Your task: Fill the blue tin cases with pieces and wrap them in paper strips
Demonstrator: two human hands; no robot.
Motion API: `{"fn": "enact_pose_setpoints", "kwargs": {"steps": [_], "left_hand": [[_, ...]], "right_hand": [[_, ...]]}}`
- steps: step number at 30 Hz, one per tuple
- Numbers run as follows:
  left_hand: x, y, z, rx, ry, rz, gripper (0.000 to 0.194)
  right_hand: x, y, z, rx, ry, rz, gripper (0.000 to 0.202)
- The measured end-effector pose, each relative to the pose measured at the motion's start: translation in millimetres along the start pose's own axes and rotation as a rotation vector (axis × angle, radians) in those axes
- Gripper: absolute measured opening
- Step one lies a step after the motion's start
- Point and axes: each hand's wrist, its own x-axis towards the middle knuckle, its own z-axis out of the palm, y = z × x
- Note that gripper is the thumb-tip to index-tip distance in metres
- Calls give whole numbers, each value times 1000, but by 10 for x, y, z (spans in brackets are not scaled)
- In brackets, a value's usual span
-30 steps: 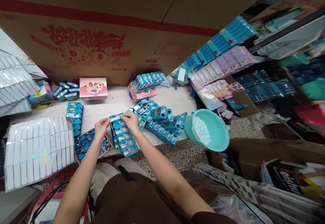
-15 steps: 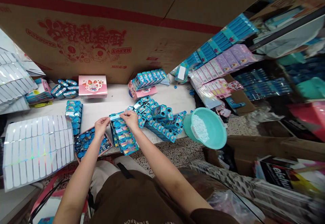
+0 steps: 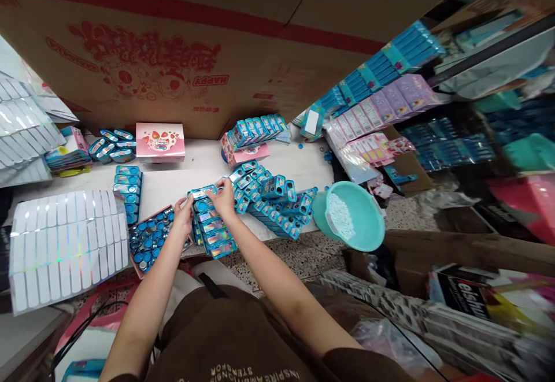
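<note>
Two hands meet over a row of blue packets (image 3: 211,227) at the near edge of the white table (image 3: 173,182), seen from the head camera. The left hand (image 3: 184,215) presses its fingers against the row's left side. The right hand (image 3: 224,195) pinches the topmost packet from above. A tray of blue caps (image 3: 151,240) lies just left; a teal bowl (image 3: 351,215) sits right.

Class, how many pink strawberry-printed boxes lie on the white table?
2: one pink strawberry-printed box at the back left, another under a row of blue packs. Others may be hidden.
</note>
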Motion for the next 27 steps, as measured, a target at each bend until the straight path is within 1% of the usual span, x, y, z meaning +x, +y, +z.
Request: {"fn": "enact_pose_setpoints", "kwargs": {"steps": [3, 5, 6, 7, 8, 9, 10, 11, 12, 13, 14, 15, 16, 18, 20, 21, 23, 27], "left_hand": [[-96, -103, -27, 155, 70, 92, 40], [-150, -47, -167, 283, 77, 225, 31], [-168, 49, -290, 372, 63, 333, 25], [-181, 197, -448, 491, 51, 469, 20], [-190, 393, -634, 653, 47, 627, 15], [-196, 628, -838, 843, 58, 791, 14], [-195, 887, -1044, 1009, 114, 917, 18], [-186, 1150, -1238, 1179, 186, 986, 24], [-165, 1397, -1407, 1330, 242, 1017, 30], [-130, 1611, -1544, 1378, 263, 1031, 36], [-83, 1779, -1645, 1423, 256, 1040, 40], [-27, 1898, -1711, 1451, 242, 1039, 41], [32, 1969, -1746, 1482, 215, 1026, 39], [126, 2009, -1748, 1599, 159, 969, 29], [131, 1993, -1700, 1723, 101, 902, 21], [83, 1987, -1669, 1761, 65, 882, 17], [-119, 1994, -1608, 1759, -40, 893, 14], [-804, 2031, -1508, 1592, -383, 981, 22]], "right_hand": [[-3, 16, -7, -17, -25, 3, 28], [-26, -1, -28, -44, -33, 4, 28], [-47, -20, -47, -55, -29, -4, 27], [-78, -48, -71, -60, -20, -23, 27], [-119, -83, -101, -61, -8, -55, 26], [-171, -126, -136, -61, 9, -97, 25], [-234, -173, -174, -62, 23, -143, 23], [-307, -225, -211, -63, 34, -189, 21], [-387, -280, -243, -61, 39, -233, 19], [-473, -336, -268, -57, 36, -274, 16], [-561, -392, -282, -51, 28, -310, 14], [-651, -446, -285, -44, 18, -342, 13], [-739, -498, -279, -35, 8, -368, 12], [-902, -596, -245, -18, -8, -405, 12], [-1041, -689, -205, 2, -25, -431, 12], [-1100, -737, -189, 14, -37, -443, 13], [-1197, -841, -175, 38, -67, -468, 15], [-1336, -1110, -208, 93, -134, -571, 27]]}}
